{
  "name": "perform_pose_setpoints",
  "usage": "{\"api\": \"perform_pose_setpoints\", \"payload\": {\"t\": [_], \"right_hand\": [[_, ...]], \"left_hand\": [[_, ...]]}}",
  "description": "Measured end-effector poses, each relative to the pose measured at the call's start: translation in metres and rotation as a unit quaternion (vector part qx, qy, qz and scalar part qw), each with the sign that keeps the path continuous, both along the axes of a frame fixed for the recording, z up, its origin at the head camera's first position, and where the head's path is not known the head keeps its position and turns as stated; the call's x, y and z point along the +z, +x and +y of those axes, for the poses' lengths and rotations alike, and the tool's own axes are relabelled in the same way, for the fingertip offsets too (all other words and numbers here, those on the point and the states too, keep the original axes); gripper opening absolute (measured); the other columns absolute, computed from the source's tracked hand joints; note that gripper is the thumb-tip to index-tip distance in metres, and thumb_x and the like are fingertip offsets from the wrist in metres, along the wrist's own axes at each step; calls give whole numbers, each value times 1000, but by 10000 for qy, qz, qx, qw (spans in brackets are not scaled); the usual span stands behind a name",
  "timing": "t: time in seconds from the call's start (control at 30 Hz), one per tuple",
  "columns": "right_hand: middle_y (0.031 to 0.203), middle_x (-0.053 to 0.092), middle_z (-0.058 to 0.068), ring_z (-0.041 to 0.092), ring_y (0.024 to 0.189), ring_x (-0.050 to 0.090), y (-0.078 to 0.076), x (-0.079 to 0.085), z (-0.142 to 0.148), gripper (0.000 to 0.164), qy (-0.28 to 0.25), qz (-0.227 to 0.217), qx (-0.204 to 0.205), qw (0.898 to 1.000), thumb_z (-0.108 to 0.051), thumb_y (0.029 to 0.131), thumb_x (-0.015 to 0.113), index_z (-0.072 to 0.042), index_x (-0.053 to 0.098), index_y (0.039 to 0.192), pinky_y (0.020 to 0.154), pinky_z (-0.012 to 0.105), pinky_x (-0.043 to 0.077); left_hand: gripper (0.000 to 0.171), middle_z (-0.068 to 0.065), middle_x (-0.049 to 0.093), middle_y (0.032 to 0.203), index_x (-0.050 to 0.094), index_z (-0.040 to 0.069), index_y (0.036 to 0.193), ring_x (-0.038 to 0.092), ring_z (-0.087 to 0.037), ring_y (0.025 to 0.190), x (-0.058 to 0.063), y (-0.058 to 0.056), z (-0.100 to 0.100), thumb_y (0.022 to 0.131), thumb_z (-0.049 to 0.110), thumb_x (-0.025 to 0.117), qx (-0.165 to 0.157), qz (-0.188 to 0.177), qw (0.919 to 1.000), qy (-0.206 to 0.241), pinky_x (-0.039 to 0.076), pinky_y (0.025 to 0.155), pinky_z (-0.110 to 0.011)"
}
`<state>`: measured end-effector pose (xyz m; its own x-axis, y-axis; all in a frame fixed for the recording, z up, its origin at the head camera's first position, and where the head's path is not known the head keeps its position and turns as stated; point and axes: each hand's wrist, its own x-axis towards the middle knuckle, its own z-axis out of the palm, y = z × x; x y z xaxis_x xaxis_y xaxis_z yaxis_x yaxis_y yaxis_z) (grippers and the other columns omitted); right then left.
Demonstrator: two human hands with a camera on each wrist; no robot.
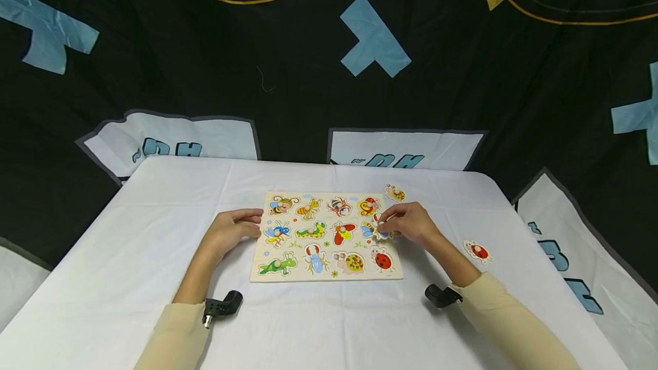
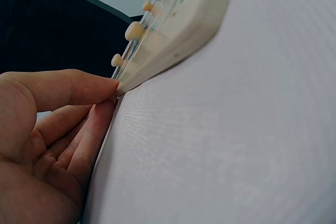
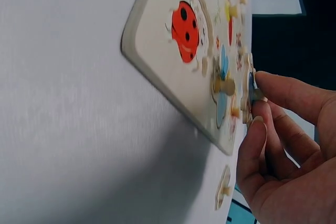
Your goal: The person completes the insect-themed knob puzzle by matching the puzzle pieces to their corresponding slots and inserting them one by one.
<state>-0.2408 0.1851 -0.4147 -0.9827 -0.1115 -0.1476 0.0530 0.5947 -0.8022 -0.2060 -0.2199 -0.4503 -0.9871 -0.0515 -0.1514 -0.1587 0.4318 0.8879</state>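
Right hand (image 1: 411, 224) pinches a small wooden knob between thumb and fingers (image 3: 291, 95); the knob belongs to a flat insect piece (image 1: 379, 230) at the right edge of the board (image 1: 288, 274), in the middle row. In the right wrist view the piece looks a little lifted from the board, but whether it sits in its hole I cannot tell. Left hand (image 1: 232, 229) touches the left edge of the board with the tips of thumb and fingers (image 2: 79, 88); it grasps nothing, and the fingers are only lightly bent.

The board is a pale wooden rectangle with rounded corners, lying flat on a smooth white cloth (image 1: 154, 216). It shows twelve painted insects in three rows of four, each with a round peg. Two more pieces lie loose on the cloth: one (image 1: 394, 192) just beyond the far right corner of the board, and a red ladybird (image 1: 478, 251) well apart on the right.

In the left wrist view only the board's edge and three pegs are seen, and they are blurred.
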Motion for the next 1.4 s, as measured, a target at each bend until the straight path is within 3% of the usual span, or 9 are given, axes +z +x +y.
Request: {"api": "perform_pose_setpoints", "payload": {"t": [0.2, 0.53, 1.0, 1.4], "right_hand": [[68, 69, -2, 16, 63, 55, 4, -4, -10, 18, -83, 76, 216, 9997, -12, 75, 85, -5, 77, 89, 58, 30, 46], [67, 68, -2, 18, 61, 54, 9, -2, -31, 14, -62, 120, 470, 9988, -12, 75, 85, -8, 77, 86, 56, 29, 43], [67, 69, -2, 18, 59, 57, 17, -1, -54, 15, -100, 79, 940, 9955, -12, 75, 86, -8, 77, 86, 56, 29, 47], [68, 68, -2, 15, 61, 57, 25, -3, -77, 13, -82, 127, 1303, 9914, -11, 74, 86, -9, 78, 84, 54, 25, 43]], "left_hand": [[57, -14, 69, 126, 63, 8, 138, 58, -28, 120, -2, 2, 2, 82, 9, 73, -23, -15, 10000, 28, 37, 106, -42], [58, -15, 67, 130, 62, 10, 140, 55, -30, 126, 1, 1, 0, 83, 11, 73, -14, 21, 10000, -67, 33, 112, -52], [58, -14, 67, 130, 62, 11, 140, 54, -29, 126, 1, 1, 0, 83, 11, 74, 31, -13, 10000, -73, 33, 112, -51], [58, -14, 68, 129, 62, 11, 140, 55, -30, 126, 1, 1, 1, 83, 11, 74, 26, -59, 10000, -48, 33, 112, -52]]}}
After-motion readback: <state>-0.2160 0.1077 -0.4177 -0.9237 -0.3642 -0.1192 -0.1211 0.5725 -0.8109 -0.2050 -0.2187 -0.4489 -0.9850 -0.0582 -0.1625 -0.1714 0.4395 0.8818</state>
